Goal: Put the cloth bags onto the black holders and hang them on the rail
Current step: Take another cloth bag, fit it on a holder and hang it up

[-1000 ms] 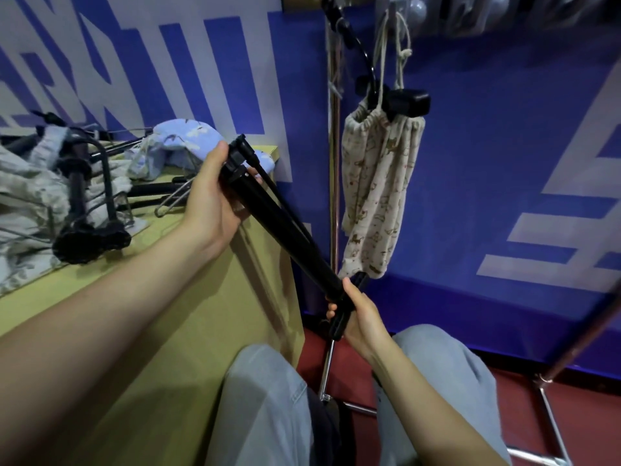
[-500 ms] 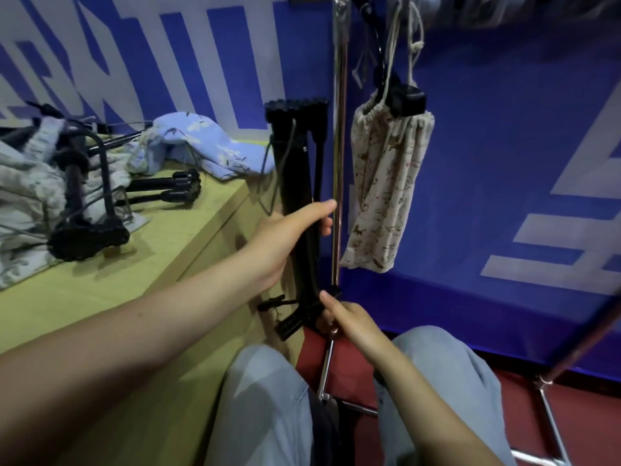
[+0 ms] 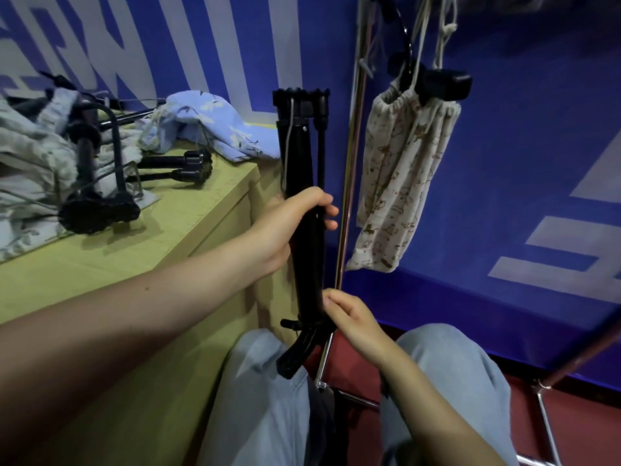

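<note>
The black holder [image 3: 304, 210] stands nearly upright in front of the person's knees, just off the right-hand edge of the table [image 3: 201, 237], its ribbed top level with the table's far corner and its angled lower end down between the trouser legs. The fingers of the left hand [image 3: 289, 223] are curled round its middle, fingertips showing on the holder's right side and thumb hidden behind it. The right hand [image 3: 353, 319] meets it lower down, its thumb and forefinger bent against the holder's right edge just above the small cross-piece; whether they pinch it or only touch cannot be told. Just right of the holder runs the thin metal upright [image 3: 349, 163] of the rail stand, and beyond it a beige printed cloth bag [image 3: 400, 183] hangs by its drawstrings from another black holder [image 3: 437, 84], well clear of both hands. On the table, a light blue cloth bag [image 3: 215, 126] lies by the far right corner, two folded black holders [image 3: 181, 168] lie side by side near the middle, and pale bags with more holders [image 3: 90, 183] are heaped at the left edge.
</note>
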Tool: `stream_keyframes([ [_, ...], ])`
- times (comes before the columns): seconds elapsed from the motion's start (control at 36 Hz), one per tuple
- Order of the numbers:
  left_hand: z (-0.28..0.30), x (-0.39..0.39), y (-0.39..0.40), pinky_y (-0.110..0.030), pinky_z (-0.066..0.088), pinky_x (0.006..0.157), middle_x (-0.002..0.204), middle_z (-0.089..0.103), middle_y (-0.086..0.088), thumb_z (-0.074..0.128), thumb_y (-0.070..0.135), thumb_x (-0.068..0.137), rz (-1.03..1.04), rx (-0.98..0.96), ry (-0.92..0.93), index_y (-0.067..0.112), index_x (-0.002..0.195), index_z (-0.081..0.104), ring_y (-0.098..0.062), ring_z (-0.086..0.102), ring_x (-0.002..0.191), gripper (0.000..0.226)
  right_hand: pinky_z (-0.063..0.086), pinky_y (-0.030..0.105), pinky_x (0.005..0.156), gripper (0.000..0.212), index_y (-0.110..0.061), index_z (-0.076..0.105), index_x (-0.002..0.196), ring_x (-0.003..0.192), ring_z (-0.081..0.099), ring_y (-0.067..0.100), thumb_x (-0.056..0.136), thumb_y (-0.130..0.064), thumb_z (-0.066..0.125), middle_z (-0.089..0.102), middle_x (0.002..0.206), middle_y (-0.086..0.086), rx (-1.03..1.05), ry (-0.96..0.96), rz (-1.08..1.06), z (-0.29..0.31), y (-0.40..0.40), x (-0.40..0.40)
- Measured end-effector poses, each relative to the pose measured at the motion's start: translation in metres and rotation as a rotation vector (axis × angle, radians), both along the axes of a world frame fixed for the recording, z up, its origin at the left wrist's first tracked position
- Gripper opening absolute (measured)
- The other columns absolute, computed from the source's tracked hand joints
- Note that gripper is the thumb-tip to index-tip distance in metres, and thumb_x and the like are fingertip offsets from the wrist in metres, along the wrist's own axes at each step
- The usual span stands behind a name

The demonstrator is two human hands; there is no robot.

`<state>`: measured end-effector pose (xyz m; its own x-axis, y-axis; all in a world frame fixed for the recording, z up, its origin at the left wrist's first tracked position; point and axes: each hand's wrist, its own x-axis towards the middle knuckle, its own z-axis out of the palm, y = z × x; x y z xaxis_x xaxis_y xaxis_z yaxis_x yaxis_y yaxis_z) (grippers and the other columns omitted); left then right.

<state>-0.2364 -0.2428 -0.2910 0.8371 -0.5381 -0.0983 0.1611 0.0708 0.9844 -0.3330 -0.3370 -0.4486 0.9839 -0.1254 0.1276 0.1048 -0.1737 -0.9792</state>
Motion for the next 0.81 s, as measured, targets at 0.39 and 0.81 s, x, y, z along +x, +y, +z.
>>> stream_keyframes([
  [0.39, 0.011, 0.006, 0.007, -0.013, 0.047, 0.050, 0.087, 0.070, -0.006, 0.073, 0.014, 0.083, 0.163, 0.045, -0.179, 0.005, 0.095, 0.066, -0.007, 0.065, 0.058, 0.017, 0.048, 0.027, 0.079, 0.033, -0.017, 0.066, 0.101, 0.091, 0.060, 0.006, 0.097, -0.036, 0.040, 0.064, 0.093, -0.011, -0.377, -0.183, -0.432, -0.014, -0.012, 0.004],
  [0.81, 0.017, 0.032, 0.019, -0.020, 0.044, 0.051, 0.050, 0.052, 0.005, 0.073, 0.024, 0.084, 0.377, -0.145, -0.013, 0.018, 0.070, 0.056, -0.010, 0.050, 0.046, 0.022, 0.024, 0.021, 0.046, 0.037, -0.012, 0.053, 0.072, 0.048, 0.031, 0.009, 0.102, -0.028, 0.039, 0.036, 0.055, -0.001, 0.321, 0.082, -0.220, -0.001, 0.005, 0.001],
])
